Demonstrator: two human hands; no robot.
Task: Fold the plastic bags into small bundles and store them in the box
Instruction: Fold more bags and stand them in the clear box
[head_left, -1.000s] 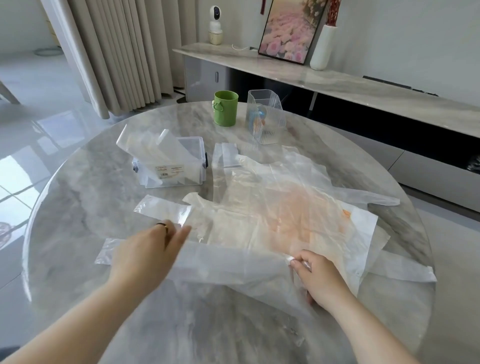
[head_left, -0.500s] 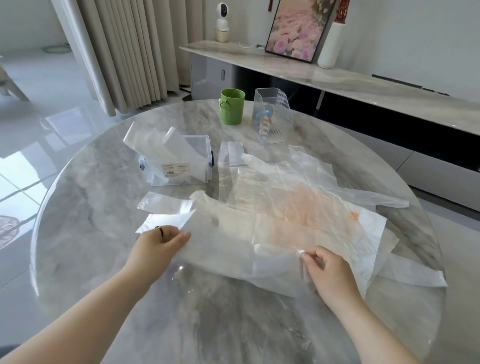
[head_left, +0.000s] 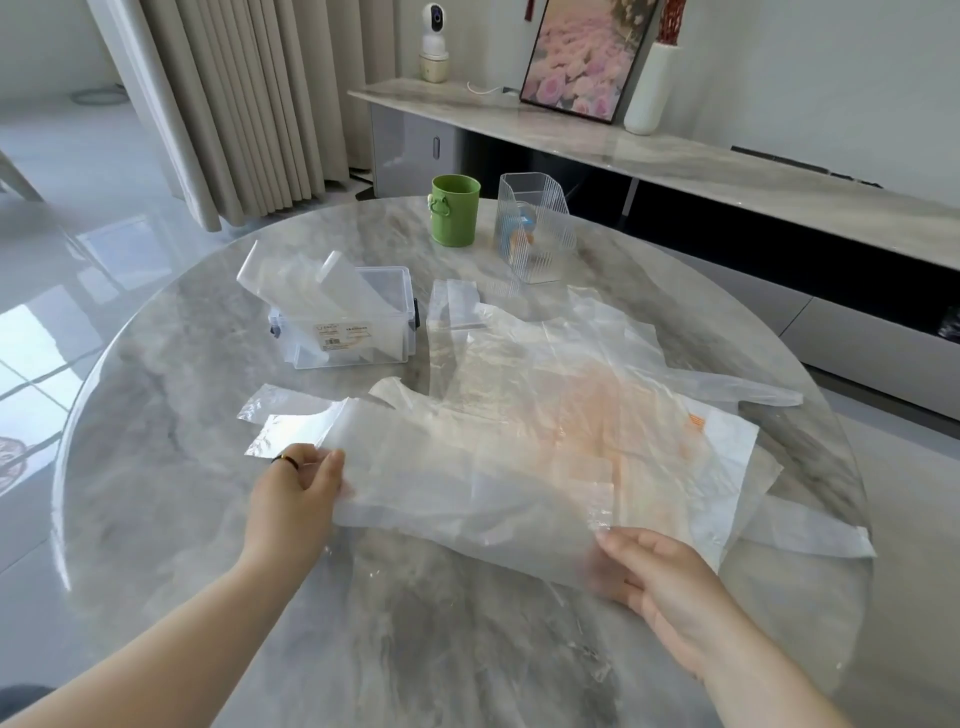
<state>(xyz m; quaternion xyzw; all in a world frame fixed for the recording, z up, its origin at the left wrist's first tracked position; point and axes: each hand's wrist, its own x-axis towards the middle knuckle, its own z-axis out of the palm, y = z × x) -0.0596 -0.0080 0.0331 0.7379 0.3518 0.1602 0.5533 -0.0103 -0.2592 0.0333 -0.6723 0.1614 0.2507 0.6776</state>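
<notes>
Currently the left hand is pinching the left edge of the translucent plastic bag at frame centre. The right hand, lower right and blurred, is gripping its near edge. Upper left of centre, the clear storage box is sitting apart.

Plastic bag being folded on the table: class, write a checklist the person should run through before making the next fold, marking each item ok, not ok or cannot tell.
1. Left hand grips the top bag's left edge: ok.
2. Right hand holds its near right corner: ok, though blurred.
3. Top bag lies smooth: not ok, it is wrinkled.
4. Top bag is free of the other bags under it: cannot tell, they overlap.
5. Box is open: ok.
</notes>
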